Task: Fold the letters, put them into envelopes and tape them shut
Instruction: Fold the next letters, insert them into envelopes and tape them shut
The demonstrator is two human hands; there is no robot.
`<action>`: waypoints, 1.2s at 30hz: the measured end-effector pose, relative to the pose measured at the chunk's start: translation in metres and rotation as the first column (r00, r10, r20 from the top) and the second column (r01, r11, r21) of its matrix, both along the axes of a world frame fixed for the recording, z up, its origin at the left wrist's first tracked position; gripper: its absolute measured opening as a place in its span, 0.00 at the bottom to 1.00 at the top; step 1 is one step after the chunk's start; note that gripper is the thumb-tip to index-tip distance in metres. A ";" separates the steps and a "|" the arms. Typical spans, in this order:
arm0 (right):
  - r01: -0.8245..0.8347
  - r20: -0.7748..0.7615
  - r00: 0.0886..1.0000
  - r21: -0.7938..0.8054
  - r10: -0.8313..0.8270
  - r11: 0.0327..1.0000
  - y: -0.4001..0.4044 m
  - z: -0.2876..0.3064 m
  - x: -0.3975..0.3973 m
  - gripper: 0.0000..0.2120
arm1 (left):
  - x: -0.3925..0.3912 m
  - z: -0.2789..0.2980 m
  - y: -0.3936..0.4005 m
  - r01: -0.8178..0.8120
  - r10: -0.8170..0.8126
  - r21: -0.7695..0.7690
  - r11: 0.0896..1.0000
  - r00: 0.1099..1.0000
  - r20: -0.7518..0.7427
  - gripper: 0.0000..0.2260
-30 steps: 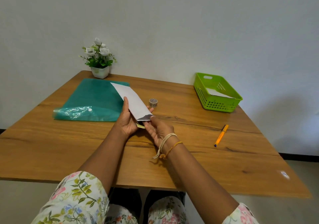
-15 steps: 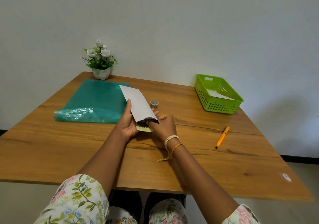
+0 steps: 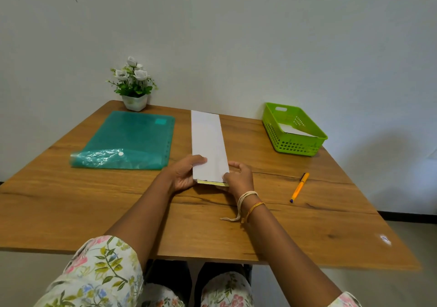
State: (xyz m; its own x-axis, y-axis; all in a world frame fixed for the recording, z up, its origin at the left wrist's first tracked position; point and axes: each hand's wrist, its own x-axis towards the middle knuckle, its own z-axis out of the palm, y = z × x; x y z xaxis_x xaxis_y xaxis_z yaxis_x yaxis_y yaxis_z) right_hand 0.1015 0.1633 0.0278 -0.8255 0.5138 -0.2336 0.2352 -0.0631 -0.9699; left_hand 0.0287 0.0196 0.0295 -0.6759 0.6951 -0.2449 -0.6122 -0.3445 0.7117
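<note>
I have the long white paper envelope [image 3: 208, 145] pinched at its near end by both hands, left hand [image 3: 182, 174] and right hand [image 3: 238, 176] curled on either side, a pale yellow folded letter [image 3: 211, 183] peeking from its open mouth. Right of the envelope, the lime-green plastic basket [image 3: 295, 145] holds white paper [image 3: 296, 130] near the wooden worktop [image 3: 71, 200] edge. Bare worktop lies between envelope and basket, an orange pen [image 3: 299, 187] nearer me.

The counter [image 3: 94, 212] looks like wood with dark grain streaks and a soft sheen. The envelope [image 3: 208, 145] is matt white paper, smooth. The folder [image 3: 132, 138] is translucent teal plastic, glossy and crinkled at its near flap. The basket [image 3: 293, 145] is bright green perforated plastic. The pen [image 3: 299, 187] has a smooth orange plastic barrel.
</note>
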 end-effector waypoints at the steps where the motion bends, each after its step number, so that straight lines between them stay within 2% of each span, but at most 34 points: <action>1: 0.043 -0.007 0.999 -0.048 -0.043 0.998 0.002 -0.001 -0.001 0.19 | 0.001 0.004 0.004 0.016 -0.020 -0.065 0.998 0.998 -0.054 0.19; 3: 0.123 -0.030 0.991 -0.117 -0.128 0.985 0.008 -0.002 -0.002 0.19 | 0.003 0.011 0.013 0.025 -0.083 -0.264 0.964 0.974 -0.210 0.20; 5: 0.194 -0.028 0.980 -0.090 -0.197 0.977 0.016 -0.003 -0.003 0.20 | 0.007 0.018 0.023 0.017 -0.151 -0.402 0.916 0.940 -0.304 0.22; 8: 0.241 0.014 0.970 0.069 -0.243 0.968 0.029 -0.004 0.000 0.20 | 0.010 0.017 0.031 -0.017 -0.115 -0.409 0.912 0.948 -0.296 0.27; 10: 0.185 0.040 0.981 0.083 -0.188 0.979 0.037 -0.003 0.001 0.16 | 0.011 0.017 0.029 -0.022 -0.123 -0.414 0.910 0.940 -0.319 0.24; 12: 0.111 0.039 0.993 -0.065 -0.109 0.992 0.043 0.002 0.001 0.13 | 0.013 0.015 0.027 -0.022 -0.144 -0.434 0.901 0.927 -0.346 0.21; 14: 0.078 0.029 0.997 -0.277 -0.073 0.958 0.044 0.011 0.004 0.13 | 0.017 0.017 0.026 -0.049 -0.163 -0.480 0.876 0.907 -0.389 0.21; 17: 0.020 0.034 0.999 -0.340 -0.009 0.940 0.044 0.018 0.010 0.16 | 0.020 0.015 0.027 -0.149 -0.228 -0.569 0.809 0.813 -0.536 0.24; 19: -0.068 0.026 0.997 -0.247 0.077 0.967 0.048 0.015 0.015 0.20 | 0.021 0.011 0.029 -0.196 -0.198 -0.554 0.809 0.797 -0.570 0.21; 21: -0.173 0.065 0.983 0.037 0.171 0.984 0.055 0.011 0.018 0.22 | 0.021 0.008 0.031 -0.224 -0.144 -0.526 0.820 0.810 -0.569 0.19; 22: -0.218 0.070 0.975 0.159 0.210 0.963 0.058 0.009 0.019 0.22 | 0.020 0.007 0.031 -0.225 -0.124 -0.513 0.828 0.819 -0.560 0.17; 24: -0.271 0.060 0.962 0.293 0.265 0.917 0.058 0.007 0.021 0.20 | 0.019 0.006 0.032 -0.215 -0.105 -0.496 0.841 0.835 -0.540 0.14; 27: -0.246 0.078 0.967 0.506 0.241 0.826 0.054 0.005 0.019 0.11 | 0.017 0.003 0.034 -0.256 -0.103 -0.528 0.810 0.824 -0.557 0.08; 30: -0.145 0.080 0.989 0.611 0.121 0.779 0.053 -0.001 0.015 0.05 | 0.015 -0.001 0.041 -0.381 -0.084 -0.591 0.711 0.788 -0.609 0.06; 33: -0.124 0.102 0.992 0.669 0.075 0.733 0.052 -0.007 0.013 0.04 | 0.015 -0.006 0.051 -0.510 -0.138 -0.645 0.570 0.714 -0.687 0.03; 36: -0.098 0.088 0.995 0.697 0.051 0.710 0.051 -0.010 0.014 0.05 | 0.017 -0.010 0.057 -0.623 -0.219 -0.654 0.428 0.631 -0.744 0.05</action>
